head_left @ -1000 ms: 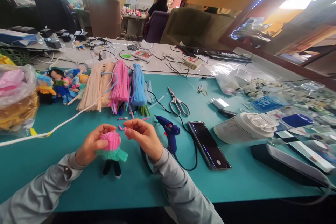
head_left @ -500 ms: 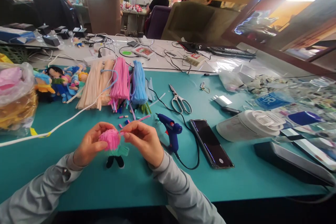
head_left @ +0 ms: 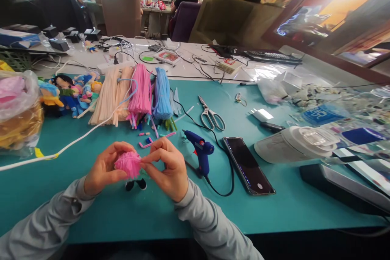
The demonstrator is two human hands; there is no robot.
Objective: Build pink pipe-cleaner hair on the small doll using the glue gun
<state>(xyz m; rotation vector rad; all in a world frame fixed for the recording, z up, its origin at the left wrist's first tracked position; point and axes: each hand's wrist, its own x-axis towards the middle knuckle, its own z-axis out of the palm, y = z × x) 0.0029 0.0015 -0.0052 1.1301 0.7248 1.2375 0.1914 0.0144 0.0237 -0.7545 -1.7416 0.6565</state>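
The left hand (head_left: 105, 167) is holding a small pink-haired doll (head_left: 128, 164) over the near part of the teal mat (head_left: 137, 219), left of the middle; its fingers are curling around the far and left side of the hair, and its thumb is pressing from the near side. The doll's black legs (head_left: 135, 185) are showing just below the hair; whether they are touching the mat, I cannot tell. The right hand (head_left: 168, 167) is bringing the tips of thumb and forefinger together at the right edge of the hair; whether a small piece is lying between them, I cannot tell. Beyond the hands, short pipe-cleaner pieces (head_left: 148, 142) are lying on the mat, and farther, peach (head_left: 106, 97), pink (head_left: 141, 91) and blue pipe-cleaner bundles (head_left: 162, 94) are lying side by side. More dolls (head_left: 68, 93) are sitting at the far left. To the right of the right hand, a blue glue gun (head_left: 200, 150) is lying near a smartphone (head_left: 248, 165), while scissors (head_left: 211, 115) are resting farther away and a lidded cup (head_left: 294, 144) is lying to the right.
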